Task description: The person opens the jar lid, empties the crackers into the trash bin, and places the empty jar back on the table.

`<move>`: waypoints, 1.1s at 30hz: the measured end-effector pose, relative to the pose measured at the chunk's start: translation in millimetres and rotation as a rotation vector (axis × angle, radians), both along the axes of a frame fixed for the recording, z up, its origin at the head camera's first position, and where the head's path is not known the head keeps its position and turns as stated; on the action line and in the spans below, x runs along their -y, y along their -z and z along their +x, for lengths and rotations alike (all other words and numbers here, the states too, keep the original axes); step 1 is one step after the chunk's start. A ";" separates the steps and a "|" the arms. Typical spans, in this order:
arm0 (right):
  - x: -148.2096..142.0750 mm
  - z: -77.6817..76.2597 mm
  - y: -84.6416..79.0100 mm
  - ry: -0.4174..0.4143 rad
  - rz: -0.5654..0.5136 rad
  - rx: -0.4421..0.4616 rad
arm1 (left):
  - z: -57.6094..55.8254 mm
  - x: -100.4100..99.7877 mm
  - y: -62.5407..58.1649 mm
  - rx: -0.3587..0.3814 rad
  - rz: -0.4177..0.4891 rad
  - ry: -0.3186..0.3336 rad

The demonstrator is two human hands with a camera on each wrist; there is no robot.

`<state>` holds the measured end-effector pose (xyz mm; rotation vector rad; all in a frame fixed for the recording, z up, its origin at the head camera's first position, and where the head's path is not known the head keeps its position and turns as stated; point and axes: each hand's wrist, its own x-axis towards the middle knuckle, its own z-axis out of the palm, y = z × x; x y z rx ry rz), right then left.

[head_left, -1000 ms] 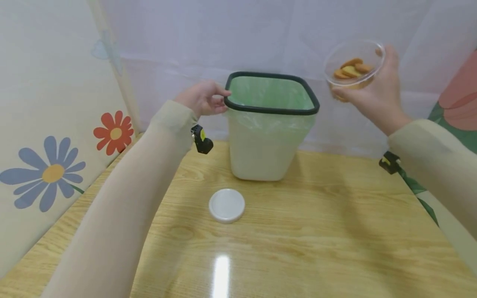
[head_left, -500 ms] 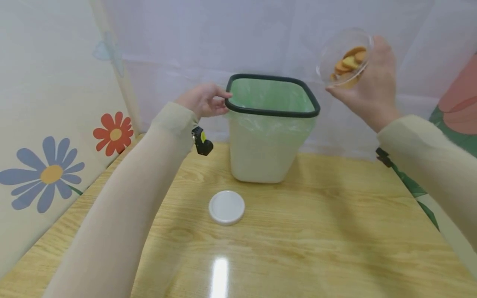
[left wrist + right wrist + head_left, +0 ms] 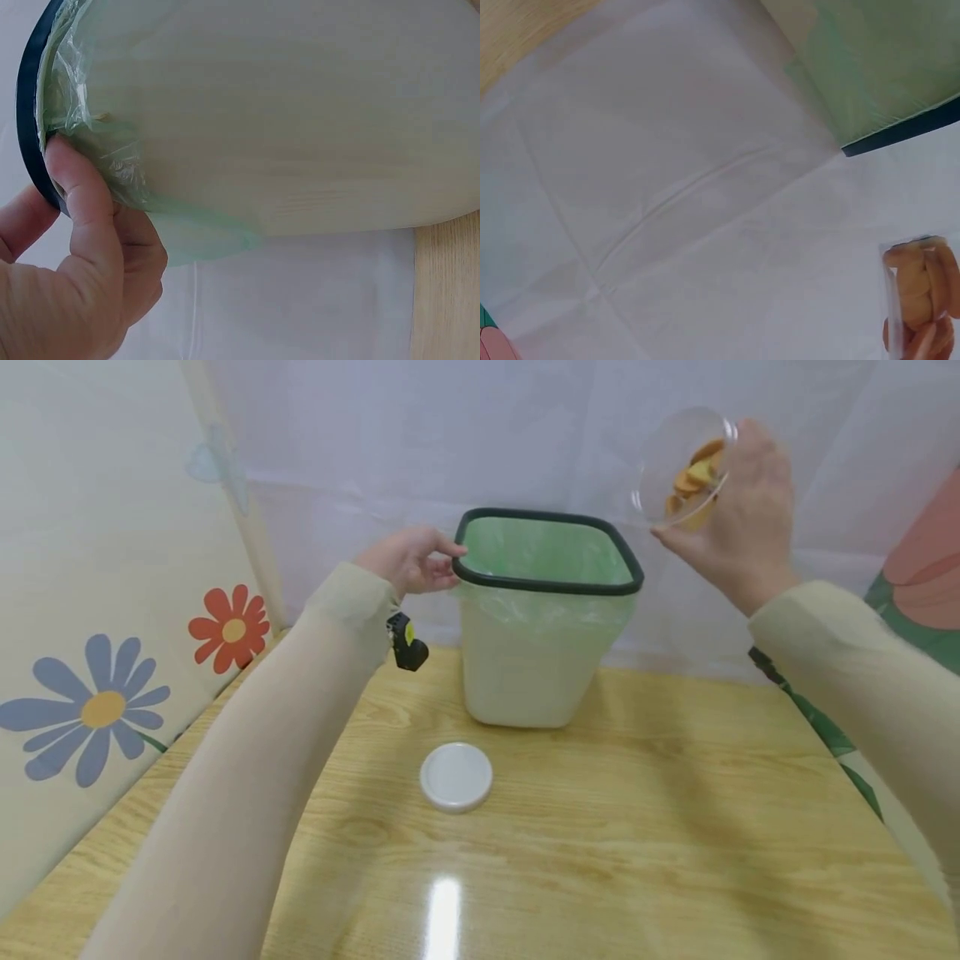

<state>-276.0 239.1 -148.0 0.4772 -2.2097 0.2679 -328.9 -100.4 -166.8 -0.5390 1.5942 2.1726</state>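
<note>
My left hand [image 3: 412, 560] pinches the black rim of a whitish trash bin [image 3: 528, 660] at its left side. In the left wrist view the thumb and fingers [image 3: 86, 187] are on either side of that rim, by a bunched green bag. The green liner [image 3: 547, 547] covers the inside of the bin and folds over its rim. Up to the right of the bin, my right hand [image 3: 750, 510] grips a clear round tub [image 3: 663, 464], tilted with its mouth toward the bin. Several round orange-yellow biscuits [image 3: 697, 477] lie inside the tub, also visible in the right wrist view.
A white round lid [image 3: 456, 777] lies on the wood-grain table [image 3: 600, 843] in front of the bin. Behind the bin hangs a pale cloth [image 3: 420, 435]. A flower-printed panel [image 3: 105, 560] stands at the left, and another print [image 3: 930, 552] is at the right.
My right hand has lifted the tub a little, moved it slightly left and tipped its mouth further toward the bin. The biscuits stay inside. My left hand keeps its place on the rim.
</note>
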 end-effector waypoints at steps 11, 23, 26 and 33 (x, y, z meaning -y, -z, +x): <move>7.3 -6.3 3.1 0.003 0.112 -0.076 | 0.5 0.9 0.2 -0.015 -0.029 -0.004; 6.9 -11.9 1.2 0.031 0.202 -0.210 | 1.6 -0.5 0.8 -0.002 -0.019 -0.008; 7.7 -10.2 -4.5 0.075 0.251 -0.157 | 2.1 -0.3 0.2 -0.004 -0.017 -0.010; 9.6 -8.0 -9.0 0.099 0.326 -0.115 | 3.1 0.7 -0.2 -0.016 -0.025 -0.002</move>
